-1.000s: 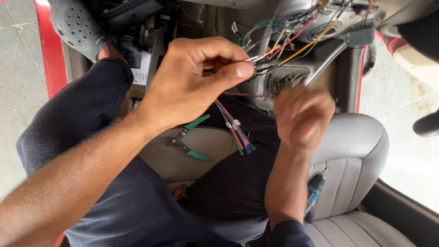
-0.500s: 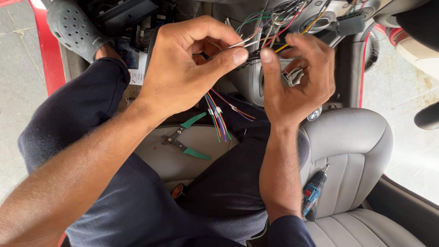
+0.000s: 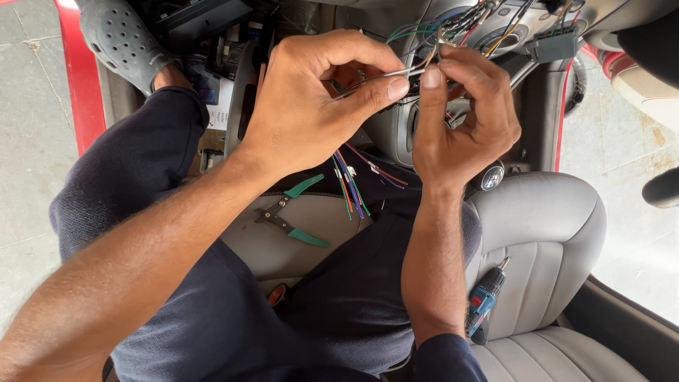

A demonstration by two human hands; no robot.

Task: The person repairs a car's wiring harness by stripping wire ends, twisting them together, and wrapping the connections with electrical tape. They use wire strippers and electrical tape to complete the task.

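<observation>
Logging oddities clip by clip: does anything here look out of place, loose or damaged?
Yes. Coloured wires spill loose from the opened dash, and a bundle dangles below the left hand. Green-handled pliers lie open on the seat; a blue drill lies loose on it beside the right forearm.

Left hand (image 3: 311,106) and right hand (image 3: 463,113) pinch thin wire (image 3: 396,72); green-handled pliers (image 3: 290,216) on seat (image 3: 544,233).

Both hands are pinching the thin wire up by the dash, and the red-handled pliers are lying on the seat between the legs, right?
Not quite: the pliers have green handles, not red, as the head view shows. The rest holds: left hand and right hand pinch the thin wire, and the pliers lie on the seat.
</observation>
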